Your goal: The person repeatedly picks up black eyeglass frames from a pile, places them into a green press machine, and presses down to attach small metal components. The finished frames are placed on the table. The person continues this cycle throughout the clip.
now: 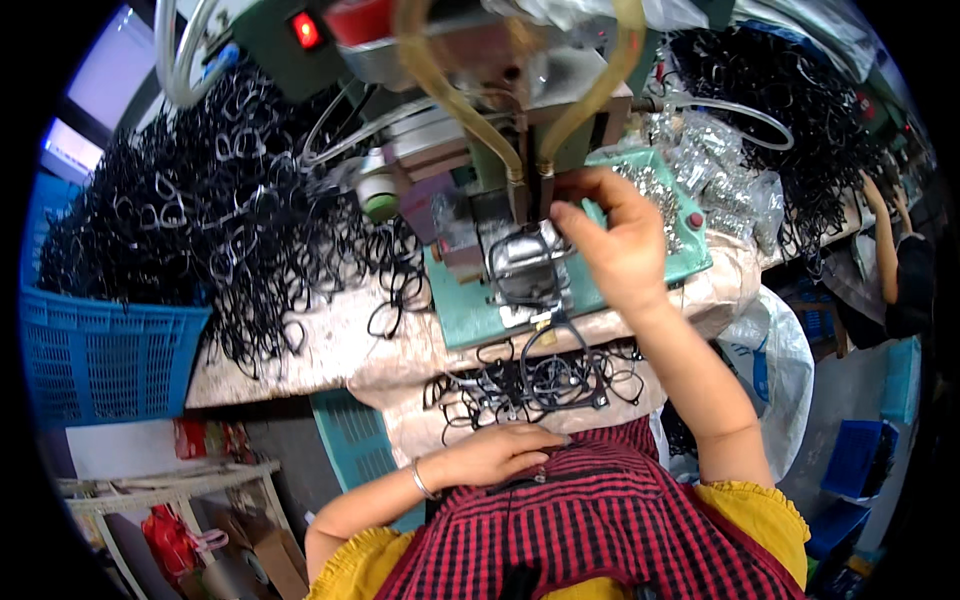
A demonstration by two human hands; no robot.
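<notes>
Right hand [618,235] up at green machine [560,150], fingers pinching black frame [525,268] on its plate. Left hand [497,455] flat, loosely open, at lap below table [330,345]. Risk: fingers near press head, pinch; frame slips crooked.

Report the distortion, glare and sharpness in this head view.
Head view: fisheye bends the blue basket and bench edge toward a black rim; glare washes out the window and glints on the bagged metal parts; the right hand and the spectacle frame under it stay fairly sharp.
</notes>
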